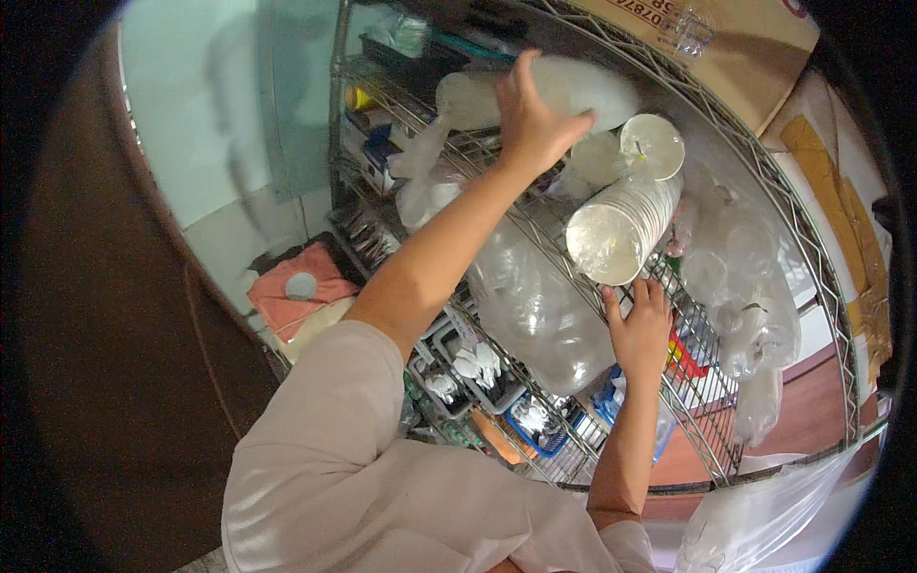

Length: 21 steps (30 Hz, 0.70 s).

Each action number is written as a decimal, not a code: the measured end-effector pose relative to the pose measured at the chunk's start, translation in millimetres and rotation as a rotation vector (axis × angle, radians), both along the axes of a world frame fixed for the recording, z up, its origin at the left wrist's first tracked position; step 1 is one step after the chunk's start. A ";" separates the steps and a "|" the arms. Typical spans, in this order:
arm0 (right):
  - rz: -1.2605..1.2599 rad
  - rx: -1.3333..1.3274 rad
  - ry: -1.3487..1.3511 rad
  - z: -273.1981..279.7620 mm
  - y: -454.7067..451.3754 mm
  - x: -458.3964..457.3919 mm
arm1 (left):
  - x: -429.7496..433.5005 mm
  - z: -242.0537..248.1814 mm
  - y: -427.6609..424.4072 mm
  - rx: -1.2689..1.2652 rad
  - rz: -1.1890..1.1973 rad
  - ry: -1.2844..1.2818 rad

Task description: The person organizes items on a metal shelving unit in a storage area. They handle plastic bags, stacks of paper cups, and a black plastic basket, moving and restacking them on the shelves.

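Note:
My left hand (537,114), fingers spread, reaches over a long wrapped stack of pale cups or lids (587,86) on the upper wire shelf; whether it touches the stack cannot be told. My right hand (641,322) has its fingertips at the front edge of the wire shelf (688,415), just below a plastic-wrapped stack of white cups (623,222), and holds nothing. Behind that stack, another wrapped white cup stack (655,147) shows its round end. Bags of clear plastic cups (745,279) lie to the right.
A large clear bag (537,308) bulges below the upper shelf. Lower down are grey bins (494,394) and a blue basket (544,430) with white items. Cardboard boxes (745,50) stand beyond the rack. At left, a pink cloth (322,276) lies by the wall.

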State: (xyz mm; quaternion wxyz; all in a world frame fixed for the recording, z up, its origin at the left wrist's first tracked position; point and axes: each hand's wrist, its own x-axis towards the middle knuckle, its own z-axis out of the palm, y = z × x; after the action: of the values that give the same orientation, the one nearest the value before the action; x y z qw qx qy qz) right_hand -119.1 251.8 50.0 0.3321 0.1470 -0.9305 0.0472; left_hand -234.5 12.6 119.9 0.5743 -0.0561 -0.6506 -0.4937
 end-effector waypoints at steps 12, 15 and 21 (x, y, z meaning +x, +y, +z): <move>0.006 0.002 0.016 -2.7 3.4 -2.1 | 10.6 -36.6 -9.5 -0.241 -0.054 -0.002; 0.018 -0.022 0.031 -4.2 2.3 -4.2 | 16.0 -35.0 -15.7 -0.245 -0.020 -0.003; 0.284 -0.338 0.327 40.4 -11.2 -8.1 | 10.9 -2.8 -2.6 -0.114 -0.018 -0.052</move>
State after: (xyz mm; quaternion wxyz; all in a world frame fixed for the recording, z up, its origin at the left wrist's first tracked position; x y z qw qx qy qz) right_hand -127.2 240.6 90.4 0.4877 0.2244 -0.8136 0.2235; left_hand -223.7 10.1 117.0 0.5488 -0.0818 -0.6918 -0.4621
